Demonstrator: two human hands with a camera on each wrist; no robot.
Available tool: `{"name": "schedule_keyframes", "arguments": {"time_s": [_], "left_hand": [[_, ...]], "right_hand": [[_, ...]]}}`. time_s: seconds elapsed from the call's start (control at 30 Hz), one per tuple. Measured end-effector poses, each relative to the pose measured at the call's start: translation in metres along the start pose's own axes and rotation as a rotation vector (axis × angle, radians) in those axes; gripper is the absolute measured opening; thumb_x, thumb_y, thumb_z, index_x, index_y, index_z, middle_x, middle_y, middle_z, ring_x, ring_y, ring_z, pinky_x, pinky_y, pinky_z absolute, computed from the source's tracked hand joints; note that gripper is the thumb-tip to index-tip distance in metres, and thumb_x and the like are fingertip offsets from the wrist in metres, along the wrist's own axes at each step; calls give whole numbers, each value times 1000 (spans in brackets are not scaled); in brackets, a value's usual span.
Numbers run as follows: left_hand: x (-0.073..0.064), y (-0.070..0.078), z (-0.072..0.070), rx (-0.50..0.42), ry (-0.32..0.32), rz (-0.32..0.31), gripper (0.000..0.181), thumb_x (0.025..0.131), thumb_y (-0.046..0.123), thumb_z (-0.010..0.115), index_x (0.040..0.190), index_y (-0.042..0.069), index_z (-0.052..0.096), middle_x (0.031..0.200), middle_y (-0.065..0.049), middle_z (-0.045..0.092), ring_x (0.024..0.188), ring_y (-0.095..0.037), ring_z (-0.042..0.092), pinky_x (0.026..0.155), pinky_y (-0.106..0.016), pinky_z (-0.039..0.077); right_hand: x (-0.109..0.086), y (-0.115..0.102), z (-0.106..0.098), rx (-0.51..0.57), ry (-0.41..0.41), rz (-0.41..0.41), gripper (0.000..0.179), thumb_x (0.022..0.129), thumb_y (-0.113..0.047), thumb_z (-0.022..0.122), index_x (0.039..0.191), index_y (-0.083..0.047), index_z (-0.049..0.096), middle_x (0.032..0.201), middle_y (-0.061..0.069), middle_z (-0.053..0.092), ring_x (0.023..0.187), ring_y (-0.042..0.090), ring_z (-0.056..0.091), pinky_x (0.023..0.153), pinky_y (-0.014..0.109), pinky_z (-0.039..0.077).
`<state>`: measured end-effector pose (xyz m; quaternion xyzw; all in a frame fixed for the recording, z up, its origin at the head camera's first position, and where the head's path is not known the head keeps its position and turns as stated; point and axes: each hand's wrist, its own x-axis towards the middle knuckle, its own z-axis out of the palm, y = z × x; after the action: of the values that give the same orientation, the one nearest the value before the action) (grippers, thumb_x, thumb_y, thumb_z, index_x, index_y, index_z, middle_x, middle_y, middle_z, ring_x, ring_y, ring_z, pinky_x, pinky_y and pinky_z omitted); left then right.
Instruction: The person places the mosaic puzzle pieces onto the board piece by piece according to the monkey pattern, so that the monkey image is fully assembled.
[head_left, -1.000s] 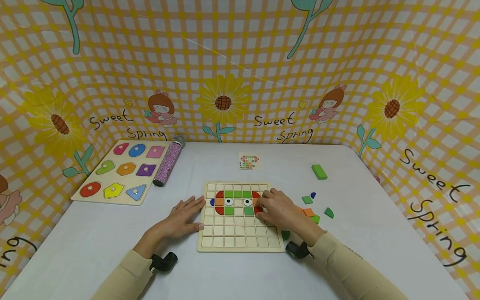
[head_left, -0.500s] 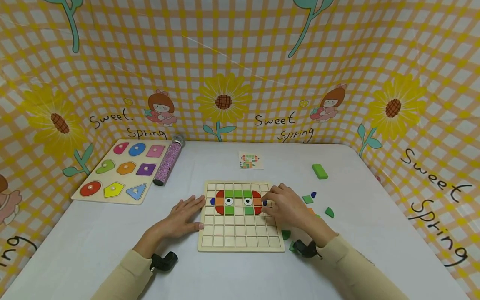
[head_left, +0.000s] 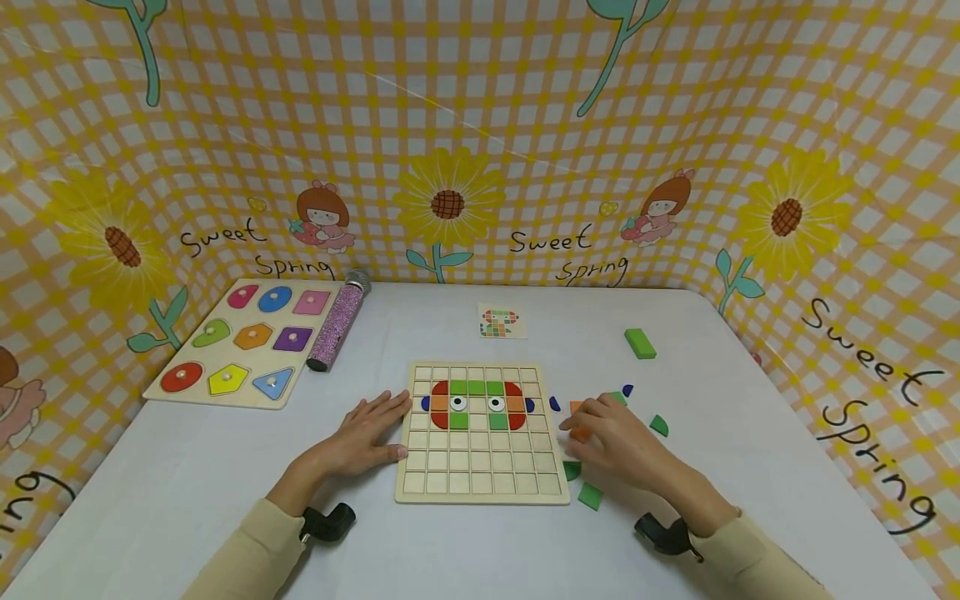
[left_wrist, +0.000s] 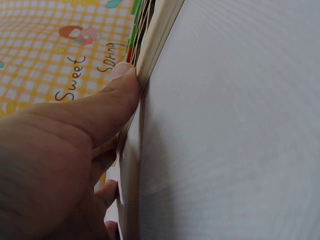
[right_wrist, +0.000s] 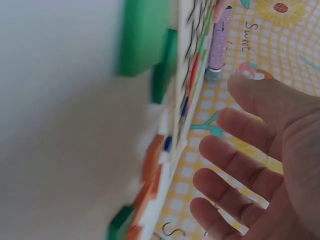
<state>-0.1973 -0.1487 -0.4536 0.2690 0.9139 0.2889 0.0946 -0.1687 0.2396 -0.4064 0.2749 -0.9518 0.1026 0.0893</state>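
A wooden grid board lies flat on the table, with red, green, orange and blue pieces and two eye pieces set in its upper rows. My left hand touches the board's left edge with thumb and fingertips, the other fingers stretched along the table. In the left wrist view the thumb presses on the board's side. Just off the right edge, my right hand hovers over loose orange squares, partly hiding them. Its fingers are spread and relaxed with nothing between them, as the right wrist view shows.
Around the right hand lie a blue half-round, a green square and a green quarter-round. Farther back are a green block and a pattern card. A shape puzzle and a glittery microphone sit at left.
My right hand has left the board and moved right over the loose pieces. A blue half-round now shows in the grid's right side where the hand was. My left hand has stayed put.
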Motion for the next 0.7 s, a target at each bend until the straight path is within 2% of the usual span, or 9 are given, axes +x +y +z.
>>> {"name": "schedule_keyframes", "arguments": {"time_s": [0.17,0.27,0.43,0.7], "left_hand": [[0,-1,0,5,-1,-3,73,90,33,62,148,5,28,157,-13,22,146,-40,12,116,-62,4],[0,-1,0,7,0,-1,73,90,34,61,148,5,29,157,-13,22,146,-40,12,116,-62,4],[0,-2,1,4,1,1,72,90,34,61,148,5,29,157,-13,23,146,-40,13,116,-63,5],[0,0,0,0,0,8,72,90,33,61,148,5,28,157,-13,22,146,-40,12,116,-63,4]], "right_hand": [[-17,7,2,-2,-4,-38,22,77,-26,76,97,-19,71,95,-9,63,89,8,45,74,27,45],[-23,9,4,0,-21,-27,23,76,-27,77,97,-20,71,96,-11,62,89,7,44,74,27,44],[-27,7,8,-16,-25,0,23,73,-27,78,94,-20,72,93,-11,61,88,8,45,74,28,44],[-29,3,13,-61,-18,47,27,68,-37,82,88,-21,72,89,-11,59,89,10,47,78,32,47]]}}
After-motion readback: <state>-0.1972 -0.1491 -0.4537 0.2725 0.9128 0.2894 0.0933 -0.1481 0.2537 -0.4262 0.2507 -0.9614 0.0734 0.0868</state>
